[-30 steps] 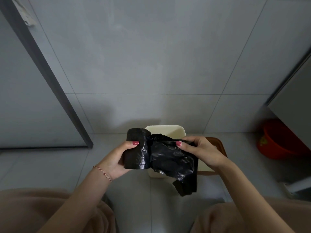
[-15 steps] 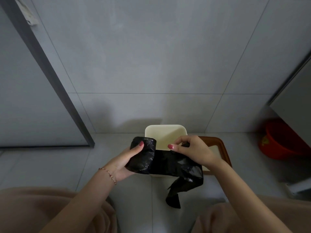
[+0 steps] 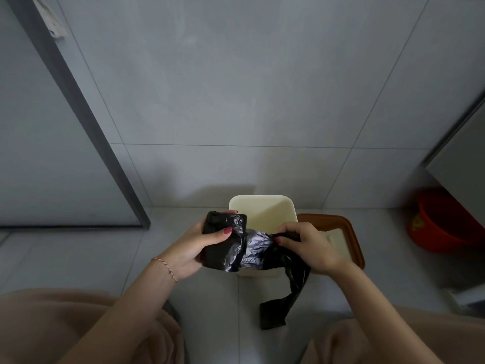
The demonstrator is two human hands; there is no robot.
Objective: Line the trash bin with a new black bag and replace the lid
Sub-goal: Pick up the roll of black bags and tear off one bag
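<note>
A cream trash bin (image 3: pixel 262 206) stands open on the floor against the tiled wall, with no bag inside. My left hand (image 3: pixel 191 248) grips a roll of black bags (image 3: pixel 223 243) above the bin's front edge. My right hand (image 3: pixel 312 248) pinches the unrolled black bag (image 3: pixel 291 282), which stretches from the roll and hangs down in a strip in front of the bin. The brown-rimmed lid (image 3: pixel 351 237) lies on the floor just right of the bin, partly hidden by my right hand.
A red basin (image 3: pixel 443 224) sits on the floor at the far right under a grey cabinet (image 3: pixel 462 158). A dark door frame (image 3: pixel 86 122) runs diagonally at the left. My knees in beige cloth fill both lower corners.
My hands have drawn apart, so more of the bag is unrolled and stretched between them. The loose end hangs lower in front of the bin.
</note>
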